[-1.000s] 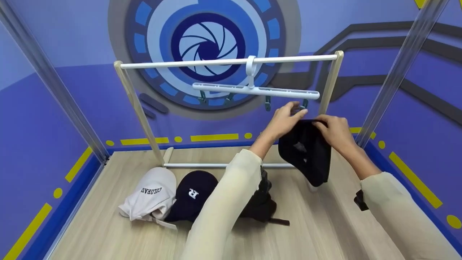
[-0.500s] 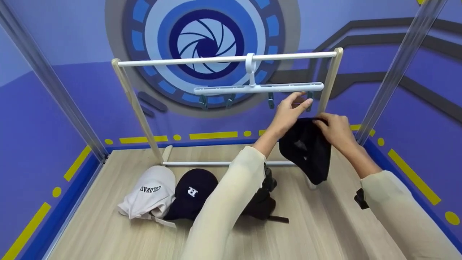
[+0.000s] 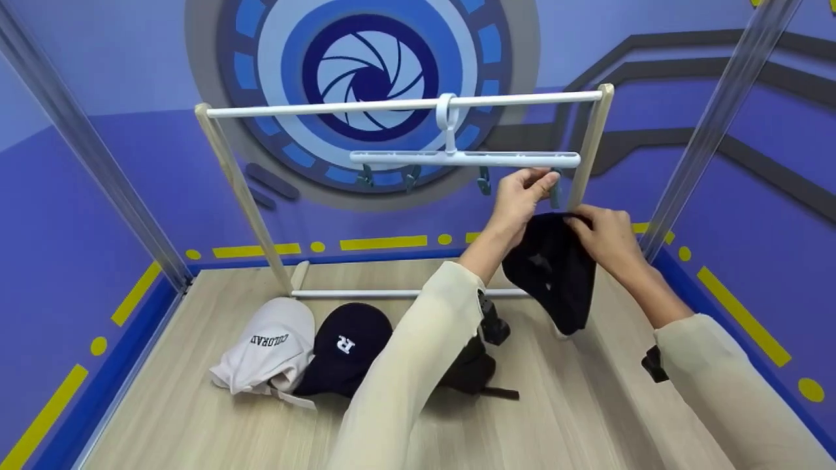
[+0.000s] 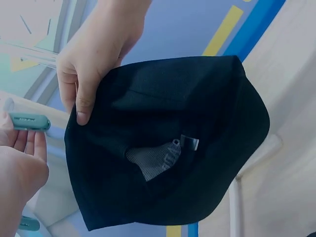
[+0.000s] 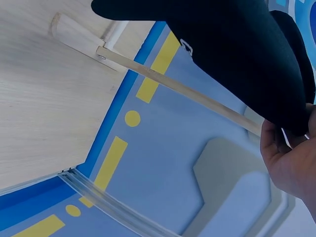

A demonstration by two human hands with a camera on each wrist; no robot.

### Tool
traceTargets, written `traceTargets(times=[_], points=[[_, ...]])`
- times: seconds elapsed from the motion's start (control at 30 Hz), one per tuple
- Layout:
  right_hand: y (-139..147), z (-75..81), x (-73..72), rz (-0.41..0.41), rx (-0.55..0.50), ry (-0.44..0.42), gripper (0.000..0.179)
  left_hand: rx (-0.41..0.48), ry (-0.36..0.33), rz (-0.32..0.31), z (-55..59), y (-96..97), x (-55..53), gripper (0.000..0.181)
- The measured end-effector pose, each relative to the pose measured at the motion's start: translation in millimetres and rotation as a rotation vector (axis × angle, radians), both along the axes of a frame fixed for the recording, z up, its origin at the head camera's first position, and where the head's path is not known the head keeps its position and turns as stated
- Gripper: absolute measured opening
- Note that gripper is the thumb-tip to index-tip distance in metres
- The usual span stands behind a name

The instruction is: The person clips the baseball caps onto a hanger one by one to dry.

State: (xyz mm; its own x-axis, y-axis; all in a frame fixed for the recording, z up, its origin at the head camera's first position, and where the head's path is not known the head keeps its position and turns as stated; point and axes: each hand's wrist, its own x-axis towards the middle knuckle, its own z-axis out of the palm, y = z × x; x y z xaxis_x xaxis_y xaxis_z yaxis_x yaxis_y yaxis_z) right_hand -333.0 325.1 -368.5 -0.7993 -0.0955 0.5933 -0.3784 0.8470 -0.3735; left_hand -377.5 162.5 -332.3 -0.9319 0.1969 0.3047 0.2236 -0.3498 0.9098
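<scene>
My left hand (image 3: 516, 202) pinches a dark green clip (image 3: 555, 192) at the right end of a white hanger (image 3: 405, 158). In the left wrist view the clip (image 4: 30, 122) lies between thumb and fingers. Just below and to the right, my right hand (image 3: 609, 240) grips the upper edge of a black cap (image 3: 555, 274). The cap (image 4: 168, 94) hangs with its inside, a pale mesh patch and a small tag facing the left wrist camera. A gap separates clip and cap in the head view. Thumb and fingers of the right hand (image 5: 291, 160) fold over the cap's edge.
The hanger hooks over the white rail of a wooden rack (image 3: 228, 156); several other green clips (image 3: 484, 181) hang from it. On the wooden tabletop (image 3: 196, 418) lie a white cap (image 3: 268, 346), a navy cap (image 3: 353, 346) and a dark brown cap (image 3: 473, 372), partly behind the left sleeve.
My left fingers have come together on the end clip. The hanger, tilted down at the right and then slightly up, now hangs nearly level. The right hand keeps its hold on the black cap.
</scene>
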Motion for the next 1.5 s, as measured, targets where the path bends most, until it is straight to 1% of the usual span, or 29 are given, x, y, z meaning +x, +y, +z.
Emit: traceTargets(times=[0.13,0.27,0.4,0.5,0.57,0.83,1.0,1.07,1.2,1.4,1.5], points=[[-2.3,1.4,3.2,-0.011,-0.02,-0.001,0.016,0.043,-0.035,0.068,-1.8,2.3,1.1,0.016],[-4.8,3.4,5.1,-0.016,-0.03,-0.002,0.018,0.056,-0.05,0.123,-5.8,4.1,1.9,0.012],[-8.2,6.4,6.9,-0.014,-0.045,0.008,0.018,0.057,-0.048,0.148,-9.4,4.9,2.7,0.011],[-11.3,9.1,9.2,-0.028,-0.068,0.018,0.016,0.048,-0.041,0.145,-11.2,5.6,3.9,0.011],[-14.5,10.3,10.0,-0.042,-0.083,0.009,0.016,0.036,-0.039,0.148,-12.4,5.1,4.9,0.011],[-21.3,16.2,12.8,-0.103,-0.115,-0.106,0.023,0.007,-0.032,0.141,-16.4,6.9,7.3,0.012],[-21.3,19.4,13.6,-0.107,-0.123,-0.146,0.027,-0.014,-0.021,0.165,-18.7,6.6,8.5,0.013],[-20.9,19.6,13.7,-0.097,-0.119,-0.143,0.027,-0.018,-0.019,0.168,-18.6,6.1,9.0,0.013],[-19.0,19.4,13.9,-0.073,-0.121,-0.111,0.026,-0.014,-0.01,0.152,-18.1,5.7,9.1,0.014],[-13.7,19.1,14.4,-0.057,-0.129,-0.073,0.025,-0.038,0.055,0.1,-21.0,2.3,9.7,0.021],[-12.2,17.7,14.4,-0.049,-0.124,-0.075,0.028,-0.044,0.068,0.089,-24.5,0.1,10.1,0.024]])
